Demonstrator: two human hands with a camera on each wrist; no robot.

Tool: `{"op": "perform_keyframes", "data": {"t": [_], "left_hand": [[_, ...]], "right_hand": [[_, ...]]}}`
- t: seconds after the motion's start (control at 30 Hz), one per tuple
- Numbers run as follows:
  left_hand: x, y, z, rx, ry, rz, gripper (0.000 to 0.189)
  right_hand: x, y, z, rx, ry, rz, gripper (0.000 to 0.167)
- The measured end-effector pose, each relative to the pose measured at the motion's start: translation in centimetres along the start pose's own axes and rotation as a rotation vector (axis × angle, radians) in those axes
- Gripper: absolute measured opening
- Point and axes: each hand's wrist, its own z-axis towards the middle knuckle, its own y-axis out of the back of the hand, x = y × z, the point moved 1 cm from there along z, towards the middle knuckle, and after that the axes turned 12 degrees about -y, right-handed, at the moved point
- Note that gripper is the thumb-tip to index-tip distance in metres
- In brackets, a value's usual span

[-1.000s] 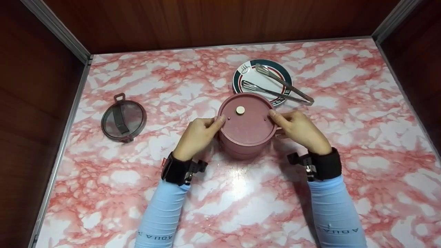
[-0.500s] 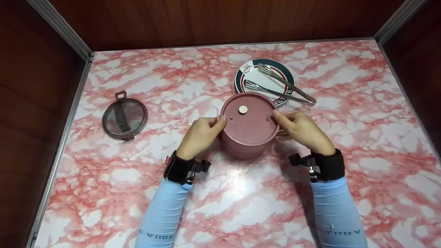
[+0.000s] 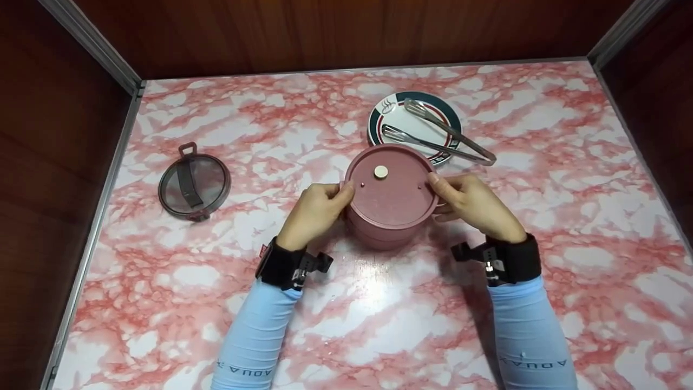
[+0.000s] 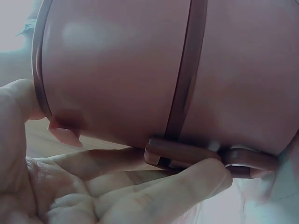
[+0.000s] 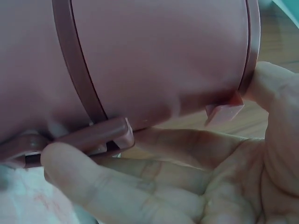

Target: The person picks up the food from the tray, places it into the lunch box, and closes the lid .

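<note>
A round pink two-tier lunch box (image 3: 392,208) stands upright near the middle of the table, its flat lid bearing a small cream knob. My left hand (image 3: 314,211) grips it from the left, thumb on the lid's rim. In the left wrist view, fingertips (image 4: 212,175) touch a side clip (image 4: 182,154) at the band between the tiers. My right hand (image 3: 474,206) holds the opposite side the same way, thumb on the rim. The right wrist view shows fingertips (image 5: 63,158) against the other clip (image 5: 96,135). A small tab juts out below the lid on each side.
Behind the lunch box lies a green-rimmed white plate (image 3: 379,122) with metal tongs (image 3: 455,132) across it, handle end past the right rim. At left is a round lid (image 3: 208,181) with a see-through centre and a loop. Dark wood panels (image 3: 346,35) enclose the marbled table (image 3: 368,336).
</note>
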Motion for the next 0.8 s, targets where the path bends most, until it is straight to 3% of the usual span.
{"op": "perform_keyframes", "data": {"t": [0.5, 0.67, 0.8], "left_hand": [[-0.04, -0.2, 0.45, 0.021, -0.007, -0.018, 0.036], [-0.02, -0.12, 0.47, 0.024, 0.003, -0.007, 0.037], [0.15, -0.13, 0.51, 0.018, 0.012, -0.006, 0.038]], "right_hand": [[-0.3, -0.3, -0.02, 0.03, -0.015, 0.116, 0.06], [-0.41, -0.52, 0.37, -0.068, 0.017, 0.119, 0.054], [-0.26, -0.6, 0.41, -0.173, 0.041, 0.001, 0.052]]}}
